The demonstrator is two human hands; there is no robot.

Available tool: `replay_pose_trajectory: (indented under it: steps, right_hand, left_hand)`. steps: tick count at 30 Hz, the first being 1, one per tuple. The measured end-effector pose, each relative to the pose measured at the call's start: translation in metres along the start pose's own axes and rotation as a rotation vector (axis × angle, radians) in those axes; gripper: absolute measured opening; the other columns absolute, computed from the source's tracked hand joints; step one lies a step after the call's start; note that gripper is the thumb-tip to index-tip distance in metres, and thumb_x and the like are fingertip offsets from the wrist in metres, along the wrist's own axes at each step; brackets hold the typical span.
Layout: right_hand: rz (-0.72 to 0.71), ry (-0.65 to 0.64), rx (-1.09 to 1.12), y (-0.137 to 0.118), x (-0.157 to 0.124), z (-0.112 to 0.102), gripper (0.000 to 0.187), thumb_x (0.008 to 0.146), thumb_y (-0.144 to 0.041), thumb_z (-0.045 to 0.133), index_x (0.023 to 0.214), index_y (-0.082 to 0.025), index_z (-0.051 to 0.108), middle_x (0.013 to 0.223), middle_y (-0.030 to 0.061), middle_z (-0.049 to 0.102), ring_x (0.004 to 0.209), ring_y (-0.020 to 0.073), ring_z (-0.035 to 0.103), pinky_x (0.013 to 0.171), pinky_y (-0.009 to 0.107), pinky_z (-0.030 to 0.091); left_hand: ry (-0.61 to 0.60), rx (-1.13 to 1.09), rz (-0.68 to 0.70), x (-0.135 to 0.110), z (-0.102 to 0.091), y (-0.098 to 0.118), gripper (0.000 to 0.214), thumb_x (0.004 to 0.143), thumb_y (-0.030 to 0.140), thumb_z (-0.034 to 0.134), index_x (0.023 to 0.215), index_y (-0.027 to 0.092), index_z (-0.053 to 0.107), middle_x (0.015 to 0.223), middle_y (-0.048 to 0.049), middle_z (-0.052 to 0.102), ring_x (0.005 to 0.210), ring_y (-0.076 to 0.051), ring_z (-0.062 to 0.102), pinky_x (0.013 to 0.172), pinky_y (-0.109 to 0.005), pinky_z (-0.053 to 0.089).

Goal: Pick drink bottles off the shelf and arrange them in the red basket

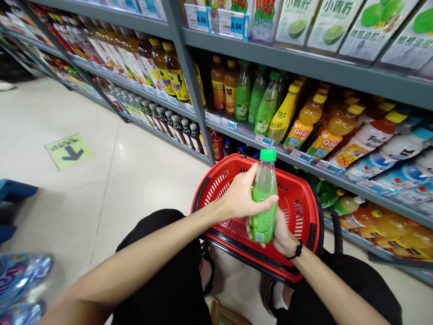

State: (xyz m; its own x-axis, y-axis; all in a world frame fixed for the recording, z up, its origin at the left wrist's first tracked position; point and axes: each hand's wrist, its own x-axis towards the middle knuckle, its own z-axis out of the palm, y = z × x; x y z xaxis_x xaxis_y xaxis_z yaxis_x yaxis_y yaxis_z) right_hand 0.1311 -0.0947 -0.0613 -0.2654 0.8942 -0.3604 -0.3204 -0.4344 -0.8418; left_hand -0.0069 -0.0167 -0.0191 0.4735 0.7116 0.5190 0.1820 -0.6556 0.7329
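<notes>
Jointly grasping green-capped plastic bottle (pixel 265 185) in left hand (pixel 241 193) and right hand (pixel 283 233), over red slotted basket (pixel 232 162). May slip if loosened.

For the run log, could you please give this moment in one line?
left hand: gripping green-capped bottle; right hand: holding its lower part; red basket: beneath; drink shelves: ahead

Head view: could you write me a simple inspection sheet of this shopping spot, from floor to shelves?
Surface: pale tiled floor with a yellow-green arrow sticker.
Things in hand: green-capped bottle, cap up, held above the red basket.
Clutter: shiny packages at lower left; a blue object, partly out of view.
Grip: left hand and right hand both hold the bottle.
Cables: nothing seen.
Surroundings: grey shelving stocked with bottled and boxed drinks, with price tags.
</notes>
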Motion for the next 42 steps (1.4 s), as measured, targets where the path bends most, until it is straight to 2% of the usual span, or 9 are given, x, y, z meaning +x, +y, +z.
replay_pose_trajectory:
  steps: [11,16,20,24,27,30,34,38,42]
  right_hand:
    - [-0.013,-0.009,0.006,-0.004,-0.001,0.002,0.072,0.076,-0.084,0.056,0.099,-0.017,0.069,0.071,0.0105,0.072,0.065,0.0271,0.07,0.041,0.031,0.053]
    - [-0.018,-0.003,0.074,-0.005,0.004,-0.004,0.061,0.084,-0.072,0.055,0.104,-0.017,0.069,0.076,0.0107,0.074,0.071,0.0283,0.072,0.048,0.034,0.058]
    - [-0.088,-0.047,0.109,-0.01,0.004,-0.005,0.055,0.09,-0.065,0.05,0.11,-0.017,0.068,0.084,0.0114,0.075,0.081,0.0309,0.075,0.056,0.039,0.063]
    - [-0.183,-0.178,0.05,-0.01,-0.001,-0.004,0.051,0.091,-0.06,0.062,0.119,-0.018,0.064,0.094,0.0111,0.076,0.092,0.0316,0.076,0.07,0.044,0.066]
    - [-0.233,-0.178,-0.003,-0.009,-0.005,-0.006,0.044,0.089,-0.047,0.071,0.122,-0.02,0.061,0.107,0.0111,0.076,0.099,0.0307,0.075,0.08,0.047,0.065]
    - [-0.287,-0.048,-0.137,-0.009,-0.005,-0.01,0.046,0.089,-0.043,0.074,0.127,-0.023,0.058,0.124,0.0105,0.072,0.106,0.0296,0.074,0.09,0.05,0.063]
    - [-0.475,0.189,-0.547,-0.008,-0.002,-0.014,0.066,0.08,-0.043,0.085,0.135,-0.024,0.054,0.134,0.0104,0.068,0.121,0.0286,0.068,0.106,0.046,0.056]
    - [-0.622,0.465,-0.958,-0.007,0.001,-0.02,0.08,0.079,-0.048,0.083,0.145,-0.022,0.045,0.124,0.0131,0.071,0.108,0.0303,0.072,0.094,0.046,0.06]
    - [-0.742,0.687,-1.15,-0.011,0.005,-0.031,0.078,0.08,-0.052,0.077,0.141,-0.018,0.043,0.126,0.02,0.069,0.108,0.0368,0.073,0.087,0.051,0.061]
  left_hand:
    - [-0.011,-0.018,-0.01,0.001,-0.002,0.003,0.049,0.082,0.054,0.073,0.106,0.016,0.054,0.079,0.0012,0.06,0.065,-0.015,0.055,0.062,-0.03,0.047]
    - [-0.058,-0.023,-0.107,0.006,-0.009,0.0,0.055,0.083,0.058,0.074,0.112,0.015,0.058,0.087,-0.0026,0.065,0.073,-0.018,0.06,0.068,-0.033,0.05]
    - [0.033,-0.241,-0.194,0.013,-0.008,-0.014,0.05,0.088,0.055,0.074,0.117,0.017,0.058,0.107,-0.007,0.069,0.095,-0.021,0.066,0.085,-0.034,0.054]
    - [0.103,-0.485,-0.338,0.021,-0.006,-0.025,0.052,0.088,0.056,0.073,0.118,0.016,0.059,0.106,-0.0079,0.07,0.091,-0.019,0.067,0.075,-0.029,0.054]
    - [0.105,-0.574,-0.357,0.026,-0.009,-0.026,0.057,0.083,0.056,0.078,0.118,0.013,0.061,0.104,-0.0087,0.07,0.087,-0.018,0.066,0.073,-0.028,0.054]
    - [0.133,-0.559,-0.334,0.028,-0.015,-0.024,0.062,0.077,0.052,0.083,0.12,0.013,0.06,0.106,-0.0085,0.069,0.088,-0.018,0.065,0.078,-0.031,0.056]
    - [0.23,-0.393,-0.292,0.027,-0.022,-0.023,0.059,0.076,0.046,0.086,0.117,0.013,0.06,0.101,-0.0057,0.067,0.086,-0.016,0.063,0.083,-0.034,0.055]
    - [0.224,-0.319,-0.249,0.024,-0.025,-0.025,0.052,0.079,0.044,0.083,0.113,0.012,0.061,0.103,-0.0066,0.067,0.087,-0.017,0.062,0.084,-0.035,0.054]
    - [0.169,-0.391,-0.228,0.021,-0.026,-0.024,0.048,0.082,0.041,0.083,0.113,0.012,0.062,0.107,-0.0094,0.069,0.093,-0.019,0.066,0.088,-0.037,0.055]
